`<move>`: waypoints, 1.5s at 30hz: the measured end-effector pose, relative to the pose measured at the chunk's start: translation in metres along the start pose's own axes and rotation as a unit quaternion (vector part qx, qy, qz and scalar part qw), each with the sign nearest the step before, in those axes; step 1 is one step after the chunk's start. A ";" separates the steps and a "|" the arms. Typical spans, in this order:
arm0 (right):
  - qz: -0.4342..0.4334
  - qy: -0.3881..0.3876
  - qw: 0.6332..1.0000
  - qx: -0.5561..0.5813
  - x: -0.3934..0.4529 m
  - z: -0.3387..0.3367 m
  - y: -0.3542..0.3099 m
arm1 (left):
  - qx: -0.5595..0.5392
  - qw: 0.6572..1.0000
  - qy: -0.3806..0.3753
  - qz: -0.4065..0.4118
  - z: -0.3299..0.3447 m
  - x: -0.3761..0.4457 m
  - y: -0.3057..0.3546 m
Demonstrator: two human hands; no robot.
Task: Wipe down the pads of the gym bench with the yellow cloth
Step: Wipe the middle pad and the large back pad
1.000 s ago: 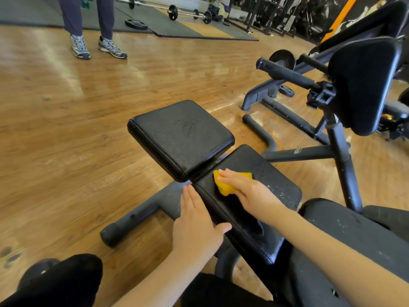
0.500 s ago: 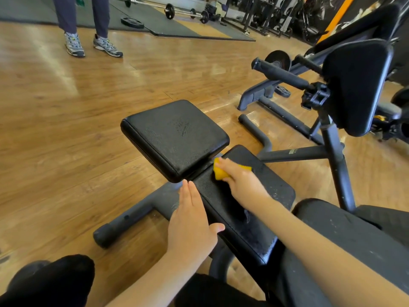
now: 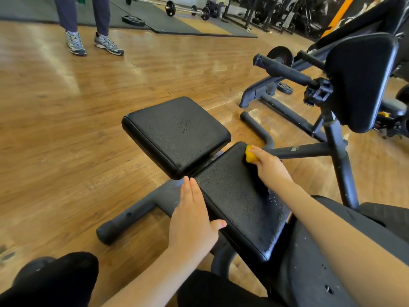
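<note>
The bench has two black pads in a row: a far square pad (image 3: 177, 134) and a nearer long pad (image 3: 234, 196). My right hand (image 3: 270, 167) grips the bunched yellow cloth (image 3: 250, 155) and holds it at the far right corner of the nearer pad. Most of the cloth is hidden under my fingers. My left hand (image 3: 192, 218) lies flat with straight fingers along the left edge of the nearer pad, thumb resting on its top. White specks and a wet sheen show on the pad near my right wrist.
A tall black upright pad (image 3: 360, 80) on a post with a handle bar (image 3: 283, 69) stands at the right. Another dark pad (image 3: 321, 262) lies under my right forearm. A person's legs and shoes (image 3: 95, 43) stand far left; a barbell (image 3: 188, 9) lies beyond.
My right hand has slid the yellow cloth from the left part of the nearer pad's far end across to its far right corner. My left hand has stayed on the pad's left edge.
</note>
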State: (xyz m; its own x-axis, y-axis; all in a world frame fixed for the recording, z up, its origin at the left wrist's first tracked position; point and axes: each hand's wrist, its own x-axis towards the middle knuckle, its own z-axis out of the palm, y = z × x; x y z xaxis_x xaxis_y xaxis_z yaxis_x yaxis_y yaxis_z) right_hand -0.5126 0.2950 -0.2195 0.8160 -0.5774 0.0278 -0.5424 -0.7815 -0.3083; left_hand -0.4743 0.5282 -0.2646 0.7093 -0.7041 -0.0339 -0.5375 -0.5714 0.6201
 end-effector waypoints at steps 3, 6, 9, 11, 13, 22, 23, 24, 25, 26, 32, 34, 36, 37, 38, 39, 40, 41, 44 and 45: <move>0.019 0.029 0.999 0.007 -0.005 0.013 -0.015 | -0.004 1.000 -0.003 0.000 0.001 0.001 0.001; -0.057 0.001 0.998 0.015 -0.037 0.023 -0.038 | -0.004 1.000 -0.006 -0.001 0.000 0.001 0.001; -0.150 -0.053 0.987 0.020 -0.078 0.028 -0.053 | 0.002 1.000 -0.005 -0.002 -0.001 0.001 0.001; -0.189 -0.069 0.979 0.023 -0.099 0.029 -0.053 | 0.005 1.000 -0.003 -0.001 -0.002 0.001 0.002; -0.206 -0.087 0.975 0.018 -0.107 0.025 -0.047 | 0.008 1.000 0.000 0.004 -0.002 0.001 0.002; -0.031 -0.021 0.999 0.028 -0.032 -0.003 0.010 | 0.002 1.000 0.008 0.007 -0.001 0.000 -0.001; -0.016 -0.003 1.000 0.027 -0.025 -0.003 0.011 | 0.005 1.000 0.010 0.006 -0.001 0.000 0.000; -0.009 0.016 0.999 0.026 -0.021 -0.001 0.009 | 0.009 1.000 0.010 0.005 -0.001 0.000 0.000; -0.003 0.027 0.999 0.025 -0.020 0.002 0.006 | 0.013 1.000 0.010 0.003 -0.001 0.000 0.001; 0.000 0.029 0.999 0.021 -0.022 0.005 0.002 | 0.020 1.000 0.007 0.001 -0.001 0.000 0.002; -0.076 -0.062 0.995 0.006 -0.082 0.018 -0.032 | 0.047 0.999 -0.010 -0.007 -0.005 0.000 0.006; -0.117 -0.080 0.990 0.015 -0.108 0.021 -0.041 | 0.043 0.999 -0.013 -0.007 -0.006 0.000 0.006; -0.139 -0.083 0.987 0.023 -0.122 0.022 -0.042 | 0.042 0.999 -0.012 -0.003 -0.006 0.000 0.006; -0.145 -0.085 0.986 0.018 -0.125 0.021 -0.041 | 0.040 0.999 -0.011 -0.001 -0.006 0.000 0.006; -0.152 -0.089 0.984 0.010 -0.125 0.021 -0.038 | 0.035 0.999 -0.009 0.001 -0.006 0.000 0.005; -0.160 -0.093 0.983 0.006 -0.122 0.020 -0.035 | 0.030 1.000 -0.008 0.003 -0.006 -0.001 0.005; -0.167 -0.094 0.981 0.008 -0.117 0.019 -0.032 | 0.026 1.000 -0.006 0.006 -0.006 -0.001 0.004; -0.167 -0.093 0.981 0.016 -0.110 0.017 -0.027 | 0.025 1.000 -0.004 0.008 -0.006 -0.002 0.003; -0.100 -0.056 0.993 0.041 -0.075 0.007 -0.003 | 0.027 1.000 -0.002 0.008 -0.007 -0.003 0.001; -0.065 -0.040 0.996 0.046 -0.061 0.002 0.006 | 0.024 1.000 -0.003 0.006 -0.007 -0.003 0.002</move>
State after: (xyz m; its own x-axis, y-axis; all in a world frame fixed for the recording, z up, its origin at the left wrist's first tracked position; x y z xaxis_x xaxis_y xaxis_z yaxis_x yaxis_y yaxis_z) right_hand -0.5655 0.3265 -0.2249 0.8933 -0.4495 -0.0024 -0.4143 -0.8213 -0.3921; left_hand -0.4741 0.5321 -0.2579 0.6996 -0.7138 -0.0321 -0.5670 -0.5819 0.5830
